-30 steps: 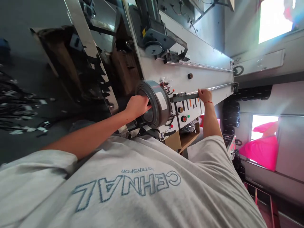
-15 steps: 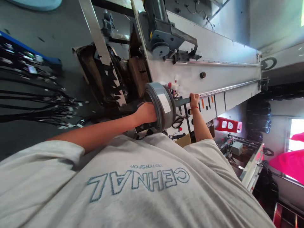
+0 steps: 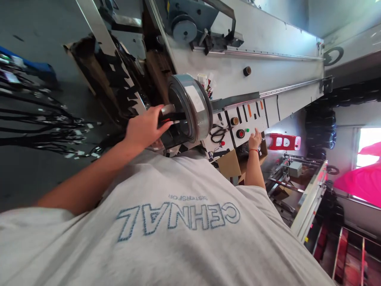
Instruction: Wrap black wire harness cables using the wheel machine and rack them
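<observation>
A large roll of grey strip (image 3: 205,115) with a white label stands at the near end of the machine table. From it a grey strip (image 3: 241,100) runs right to the metal rail. At the roll's left side is my left hand (image 3: 145,125), thumb and fingers curled about a dark piece at the roll's centre; what that is I cannot make out. My right hand (image 3: 255,140) is off the strip, fingers apart, at the table's front edge. Close to it are a green button (image 3: 247,130) and a red button (image 3: 240,134). Black-handled scissors (image 3: 218,134) lie nearer the roll.
A motor unit (image 3: 184,31) with a disc sits on the white table (image 3: 220,67) at the back. An open cardboard box (image 3: 229,163) stands below the front edge. Bundled black cables (image 3: 38,123) spread on the left. A red part (image 3: 285,142) is at right.
My right hand has let go of the strip and moved down to the buttons at the front edge. My left hand has drawn out leftward from the roll's centre. The view has shifted.
</observation>
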A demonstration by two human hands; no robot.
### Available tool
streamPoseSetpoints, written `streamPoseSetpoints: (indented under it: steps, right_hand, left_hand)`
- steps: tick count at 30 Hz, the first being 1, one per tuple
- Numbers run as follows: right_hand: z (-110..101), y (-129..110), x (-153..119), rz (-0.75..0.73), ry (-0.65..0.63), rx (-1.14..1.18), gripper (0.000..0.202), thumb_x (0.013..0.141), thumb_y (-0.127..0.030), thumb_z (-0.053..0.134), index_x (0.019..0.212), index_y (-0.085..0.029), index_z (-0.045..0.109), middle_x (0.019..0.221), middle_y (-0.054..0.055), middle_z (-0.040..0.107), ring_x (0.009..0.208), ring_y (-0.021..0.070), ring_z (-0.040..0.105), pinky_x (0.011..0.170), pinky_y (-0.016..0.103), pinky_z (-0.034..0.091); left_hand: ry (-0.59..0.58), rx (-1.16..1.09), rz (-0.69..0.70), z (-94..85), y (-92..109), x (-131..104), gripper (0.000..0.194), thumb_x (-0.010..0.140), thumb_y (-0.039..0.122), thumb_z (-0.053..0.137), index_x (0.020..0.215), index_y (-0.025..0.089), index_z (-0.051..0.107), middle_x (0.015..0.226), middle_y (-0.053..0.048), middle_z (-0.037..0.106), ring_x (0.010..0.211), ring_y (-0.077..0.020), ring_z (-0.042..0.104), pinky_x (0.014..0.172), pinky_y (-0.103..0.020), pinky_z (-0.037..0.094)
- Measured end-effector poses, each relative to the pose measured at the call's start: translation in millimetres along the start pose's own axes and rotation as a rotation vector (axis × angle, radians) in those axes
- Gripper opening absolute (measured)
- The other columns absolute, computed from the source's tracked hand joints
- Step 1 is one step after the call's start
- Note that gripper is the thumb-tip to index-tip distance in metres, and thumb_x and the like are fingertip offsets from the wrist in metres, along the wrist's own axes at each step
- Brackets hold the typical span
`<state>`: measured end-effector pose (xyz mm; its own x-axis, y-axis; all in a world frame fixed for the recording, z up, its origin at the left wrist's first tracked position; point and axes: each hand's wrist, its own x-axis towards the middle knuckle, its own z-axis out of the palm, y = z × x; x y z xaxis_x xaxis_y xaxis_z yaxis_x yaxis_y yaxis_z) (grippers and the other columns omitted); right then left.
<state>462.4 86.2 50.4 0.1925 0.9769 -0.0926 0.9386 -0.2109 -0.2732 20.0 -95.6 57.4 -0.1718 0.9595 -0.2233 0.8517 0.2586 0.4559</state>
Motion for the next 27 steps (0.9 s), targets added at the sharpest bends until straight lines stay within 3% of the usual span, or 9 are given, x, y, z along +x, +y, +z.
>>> streamPoseSetpoints:
  steps: [3, 8, 15, 17, 20, 24, 27]
  right_hand:
    - [4, 12, 6, 0.068, -0.063, -0.057, 0.043, 0.090, -0.027, 0.038, 0.127, -0.021, 0.059, 0.128, 0.008, 0.062, 0.125, 0.0236, 0.051, 0.111, 0.046, 0.033]
    - [6, 7, 18, 0.122, -0.135, -0.075, 0.038, 0.093, -0.034, 0.036, 0.108, -0.019, 0.068, 0.118, 0.010, 0.067, 0.114, 0.0250, 0.058, 0.102, 0.039, 0.041]
    - [7, 3, 14, 0.165, -0.171, -0.060, 0.037, 0.090, -0.030, 0.041, 0.114, -0.015, 0.066, 0.123, 0.015, 0.064, 0.120, 0.0288, 0.054, 0.105, 0.043, 0.038]
    - [11, 1, 13, 0.197, -0.171, -0.061, 0.038, 0.086, -0.027, 0.045, 0.116, -0.014, 0.064, 0.123, 0.016, 0.064, 0.120, 0.0299, 0.054, 0.106, 0.045, 0.037]
    - [16, -3, 11, 0.242, -0.163, -0.042, 0.041, 0.083, -0.026, 0.049, 0.120, -0.013, 0.062, 0.125, 0.016, 0.063, 0.121, 0.0298, 0.054, 0.107, 0.046, 0.037]
    - [17, -10, 9, 0.282, -0.139, 0.029, 0.051, 0.078, -0.023, 0.058, 0.128, -0.011, 0.057, 0.127, 0.017, 0.061, 0.120, 0.0303, 0.055, 0.107, 0.048, 0.038]
    - [14, -16, 4, 0.285, -0.090, 0.115, 0.050, 0.079, -0.023, 0.066, 0.127, -0.010, 0.058, 0.124, 0.017, 0.062, 0.116, 0.0303, 0.057, 0.104, 0.050, 0.041]
  left_hand:
    - [-0.119, 0.106, -0.165, -0.8, -20, -24, 0.048, 0.097, 0.049, 0.038, 0.125, 0.015, 0.058, 0.110, -0.012, 0.069, 0.098, -0.0300, 0.065, 0.071, -0.029, 0.042]
    - [-0.127, 0.135, -0.341, 4.0, -41, -36, 0.042, 0.093, 0.045, 0.040, 0.118, 0.018, 0.061, 0.105, -0.009, 0.072, 0.095, -0.0278, 0.066, 0.059, -0.026, 0.033]
    - [-0.176, -0.019, -0.400, 31.8, -98, -42, 0.042, 0.087, 0.039, 0.039, 0.109, 0.014, 0.064, 0.099, -0.010, 0.073, 0.088, -0.0235, 0.064, 0.064, -0.023, 0.038]
    - [-0.224, -0.055, -0.407, 32.4, -113, -50, 0.042, 0.084, 0.041, 0.037, 0.103, 0.016, 0.065, 0.091, -0.008, 0.073, 0.083, -0.0230, 0.064, 0.064, -0.023, 0.039]
    - [-0.196, -0.059, -0.416, 10.2, -122, -67, 0.047, 0.079, 0.049, 0.035, 0.097, 0.018, 0.065, 0.081, -0.006, 0.071, 0.078, -0.0246, 0.064, 0.064, -0.025, 0.041]
    - [-0.003, 0.054, -0.341, -43.5, -113, -92, 0.053, 0.078, 0.063, 0.028, 0.096, 0.029, 0.065, 0.073, -0.002, 0.069, 0.081, -0.0291, 0.064, 0.064, -0.031, 0.041]
    - [0.003, 0.114, -0.312, -64.0, -118, -105, 0.055, 0.080, 0.066, 0.021, 0.096, 0.036, 0.064, 0.067, -0.001, 0.066, 0.083, -0.0309, 0.064, 0.064, -0.033, 0.039]
